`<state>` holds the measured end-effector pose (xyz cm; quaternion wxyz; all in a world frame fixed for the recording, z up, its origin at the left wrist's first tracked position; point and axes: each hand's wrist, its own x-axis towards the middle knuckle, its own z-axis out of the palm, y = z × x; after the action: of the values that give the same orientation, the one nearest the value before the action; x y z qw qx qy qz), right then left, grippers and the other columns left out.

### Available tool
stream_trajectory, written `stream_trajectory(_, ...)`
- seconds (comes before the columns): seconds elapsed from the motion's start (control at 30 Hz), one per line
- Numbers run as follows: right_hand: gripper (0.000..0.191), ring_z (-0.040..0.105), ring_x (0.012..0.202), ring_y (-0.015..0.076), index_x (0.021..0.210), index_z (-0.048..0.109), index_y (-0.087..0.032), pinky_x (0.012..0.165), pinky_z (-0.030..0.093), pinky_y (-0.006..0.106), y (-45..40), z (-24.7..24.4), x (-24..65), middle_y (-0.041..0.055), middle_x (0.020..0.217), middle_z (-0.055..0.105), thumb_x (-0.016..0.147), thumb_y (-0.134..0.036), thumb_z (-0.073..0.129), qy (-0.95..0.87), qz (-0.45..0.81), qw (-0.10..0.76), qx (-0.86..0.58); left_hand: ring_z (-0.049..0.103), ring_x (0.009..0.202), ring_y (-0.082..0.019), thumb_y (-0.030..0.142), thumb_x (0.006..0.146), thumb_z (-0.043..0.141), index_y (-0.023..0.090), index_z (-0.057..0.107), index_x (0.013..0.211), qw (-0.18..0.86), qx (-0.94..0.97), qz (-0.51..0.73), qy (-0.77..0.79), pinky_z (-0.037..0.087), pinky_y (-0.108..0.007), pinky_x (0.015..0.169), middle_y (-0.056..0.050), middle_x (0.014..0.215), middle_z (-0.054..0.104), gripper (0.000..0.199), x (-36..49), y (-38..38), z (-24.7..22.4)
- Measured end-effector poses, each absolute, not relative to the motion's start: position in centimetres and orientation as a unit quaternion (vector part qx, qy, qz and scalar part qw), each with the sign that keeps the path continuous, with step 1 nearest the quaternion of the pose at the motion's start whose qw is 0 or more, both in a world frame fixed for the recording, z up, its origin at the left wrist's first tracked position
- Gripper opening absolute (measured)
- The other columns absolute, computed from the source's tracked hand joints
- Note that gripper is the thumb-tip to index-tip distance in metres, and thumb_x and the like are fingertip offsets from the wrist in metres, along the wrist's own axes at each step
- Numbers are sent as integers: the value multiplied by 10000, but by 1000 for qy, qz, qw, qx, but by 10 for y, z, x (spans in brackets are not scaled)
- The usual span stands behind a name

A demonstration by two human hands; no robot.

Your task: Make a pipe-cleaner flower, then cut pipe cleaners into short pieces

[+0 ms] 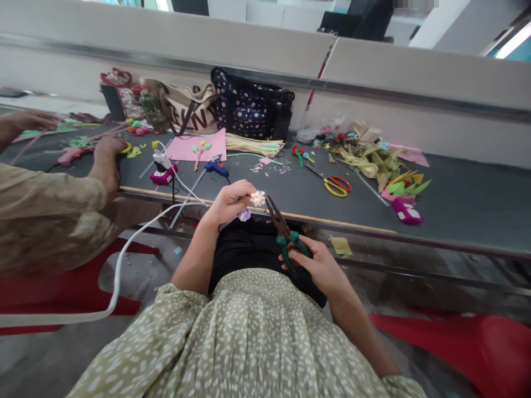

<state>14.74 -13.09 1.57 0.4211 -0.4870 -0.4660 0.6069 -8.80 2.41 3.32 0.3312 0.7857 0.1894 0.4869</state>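
My left hand [233,200] pinches a small bunch of craft flowers over the table's front edge. A cream bobbly flower head [258,199] sticks out past the fingertips, and a purple flower [244,214] hangs just below them. The stems are hidden inside the fingers. My right hand [313,258] is wrapped around the green handles of a pair of long-nose pliers [282,229]. The pliers point up and to the left, their jaw tips close beside the cream flower head. Whether the tips touch it I cannot tell.
Scissors [338,186], a blue glue gun [216,167], pink paper [194,146] and pale stems [253,145] lie on the dark table [464,204]. Dried leaves [369,160] are heaped at right. A co-worker's hand [108,157] rests at left. A white cable [124,260] crosses beside my left arm.
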Motion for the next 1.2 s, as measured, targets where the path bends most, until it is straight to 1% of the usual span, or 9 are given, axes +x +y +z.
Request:
stream_trajectory(0.1,281,684,798,217,949,687,-197,720,602,400,-130,11,153,27,821,648,767,-399,759,-452,617,431,-479,582,660,-140,388,806,710,171,728,809,413,688,545,243,445,-269,625,-52,756,682,218,-85,29,26)
stream_trajectory(0.23,342,685,795,218,1005,697,-199,708,607,402,-124,9,160,24,832,641,745,-404,780,-436,611,449,-484,633,658,-133,395,729,788,159,724,814,505,558,604,261,472,-237,615,-48,756,713,259,-80,37,21)
stream_trajectory(0.43,380,683,855,220,990,677,-200,689,616,366,-99,0,176,17,854,635,696,-392,821,-386,609,494,-486,653,638,-118,357,682,831,151,706,797,577,454,633,245,524,-237,632,-34,733,710,267,-76,50,22)
stream_trajectory(0.57,327,694,838,219,887,661,-184,689,618,353,-70,-13,187,10,788,634,686,-382,827,-362,626,494,-482,662,635,-111,337,672,836,141,699,820,612,401,637,242,550,-244,651,-25,727,710,281,-74,62,17)
stream_trajectory(0.67,288,702,797,223,813,631,-172,671,616,344,-38,-21,192,16,709,635,687,-353,816,-353,610,486,-517,677,641,-104,294,690,824,139,690,844,641,357,635,239,562,-236,654,-22,741,717,257,-72,72,14)
stream_trajectory(0.83,211,686,618,185,722,557,-155,603,600,315,21,-30,197,23,595,615,755,-226,752,-353,565,466,-581,674,606,-94,230,753,772,146,671,852,695,292,617,226,571,-207,607,-13,716,707,165,-70,86,13)
stream_trajectory(1.0,217,652,509,156,673,503,-167,519,541,251,61,-31,205,-20,491,535,805,-160,676,-374,493,423,-662,607,526,-45,222,816,709,151,674,864,723,263,605,208,443,-134,423,3,725,692,93,-70,100,16)
stream_trajectory(1.07,223,628,466,147,640,506,-165,477,495,224,71,-31,211,-25,458,513,797,-143,662,-389,458,394,-695,579,516,-41,235,828,698,166,683,870,728,260,599,209,399,-141,388,2,743,699,82,-72,109,18)
stream_trajectory(1.2,149,577,439,115,640,589,-137,477,440,198,90,-31,226,-13,439,535,731,-121,706,-421,389,343,-745,563,540,-67,292,817,723,208,694,920,709,287,598,238,408,-178,397,-12,811,723,136,-76,139,22)
